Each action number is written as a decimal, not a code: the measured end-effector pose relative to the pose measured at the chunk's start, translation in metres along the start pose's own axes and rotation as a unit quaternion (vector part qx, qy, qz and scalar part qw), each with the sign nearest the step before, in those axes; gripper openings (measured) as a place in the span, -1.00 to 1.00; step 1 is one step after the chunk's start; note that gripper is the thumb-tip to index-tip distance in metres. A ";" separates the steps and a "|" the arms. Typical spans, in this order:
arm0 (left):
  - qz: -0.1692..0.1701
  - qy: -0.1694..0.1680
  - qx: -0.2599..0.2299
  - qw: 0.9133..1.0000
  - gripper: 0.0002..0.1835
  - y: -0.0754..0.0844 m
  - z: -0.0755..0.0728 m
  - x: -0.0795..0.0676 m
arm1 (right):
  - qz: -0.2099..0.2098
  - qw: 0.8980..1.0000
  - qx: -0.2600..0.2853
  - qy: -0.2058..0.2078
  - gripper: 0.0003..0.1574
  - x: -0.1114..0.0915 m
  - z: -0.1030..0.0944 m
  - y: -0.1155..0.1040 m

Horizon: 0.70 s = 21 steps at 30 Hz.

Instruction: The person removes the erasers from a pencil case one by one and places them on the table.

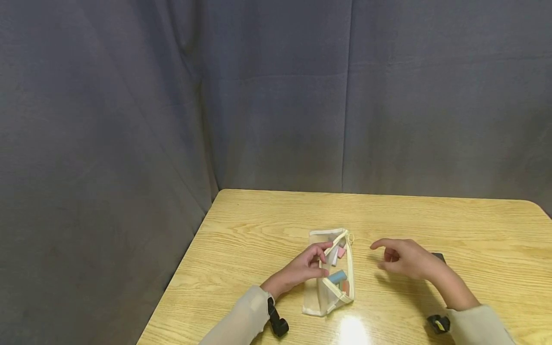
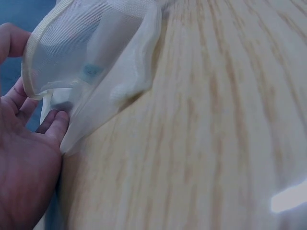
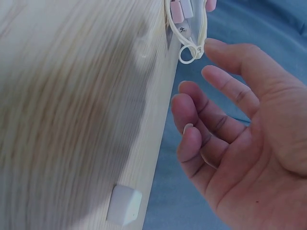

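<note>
A pale, see-through mesh zip pouch (image 1: 321, 297) lies on the table with its zipper opening spread wide. Inside show several small coloured pieces, among them a blue block (image 1: 338, 277), a pink block (image 1: 341, 252) and an orange one (image 1: 345, 287). My left hand (image 1: 304, 264) holds the pouch by the left edge of its opening, fingers bent at the rim. To the right of the pouch, my right hand (image 1: 403, 258) hovers over the table with loosely bent fingers and nothing in them. A ring-shaped zipper pull (image 3: 187, 54) is close to its fingertips in the right wrist view.
Near the right wrist a dark object (image 1: 439, 257) lies partly hidden on the wooden table (image 1: 258, 215). A small white block (image 3: 123, 205) sits on the wood in the right wrist view. Grey-blue curtains (image 1: 276, 96) hang behind and left of the table.
</note>
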<state>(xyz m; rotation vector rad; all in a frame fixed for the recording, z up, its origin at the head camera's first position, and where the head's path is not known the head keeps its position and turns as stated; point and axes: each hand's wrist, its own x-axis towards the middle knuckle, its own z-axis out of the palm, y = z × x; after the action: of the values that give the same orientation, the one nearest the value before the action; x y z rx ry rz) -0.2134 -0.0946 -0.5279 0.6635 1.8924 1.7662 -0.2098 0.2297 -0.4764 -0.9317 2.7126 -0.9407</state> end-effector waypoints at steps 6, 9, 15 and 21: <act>-0.002 -0.001 0.005 1.000 -0.70 -0.001 -0.001 0.000 | -0.006 1.000 0.009 -0.004 -0.51 0.005 0.002 -0.005; 0.001 0.002 0.001 1.000 -0.70 -0.002 0.000 0.001 | -0.007 1.000 0.014 -0.008 -0.52 0.007 0.004 -0.006; 0.001 0.004 0.001 1.000 -0.71 -0.002 0.000 0.001 | -0.016 1.000 0.022 -0.011 -0.54 0.012 0.006 -0.009; 0.001 0.001 0.010 1.000 -0.71 -0.004 -0.001 0.001 | -0.025 0.999 0.025 -0.011 -0.56 0.016 0.012 -0.012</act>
<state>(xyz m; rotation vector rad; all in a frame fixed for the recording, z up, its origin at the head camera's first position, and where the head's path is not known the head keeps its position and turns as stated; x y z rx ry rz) -0.2145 -0.0948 -0.5318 0.6715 1.9131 1.7532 -0.2132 0.2064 -0.4772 -0.9989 2.6474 -0.9957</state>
